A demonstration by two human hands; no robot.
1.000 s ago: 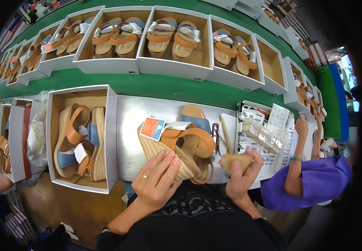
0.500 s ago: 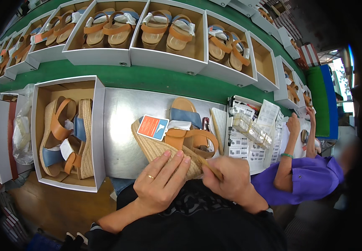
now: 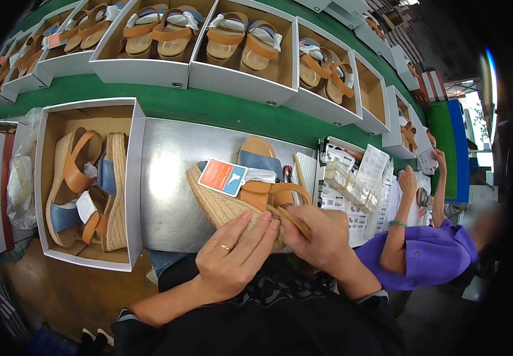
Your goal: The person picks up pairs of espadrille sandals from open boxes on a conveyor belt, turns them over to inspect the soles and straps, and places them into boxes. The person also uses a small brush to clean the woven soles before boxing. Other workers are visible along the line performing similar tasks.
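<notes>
Our right grip pinches a tan rubbery slab; our left grip, closure unclear, touches a tan woven wedge sandal. Overpressing could cause scuffs.

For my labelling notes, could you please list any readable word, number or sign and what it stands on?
None reads clearly.
Tag: white symbol on blue; print too small.
Label sheets: print too small.
Shirt: grey marks, partly hidden, unreadable.
Insoles: marks too faint.
</notes>
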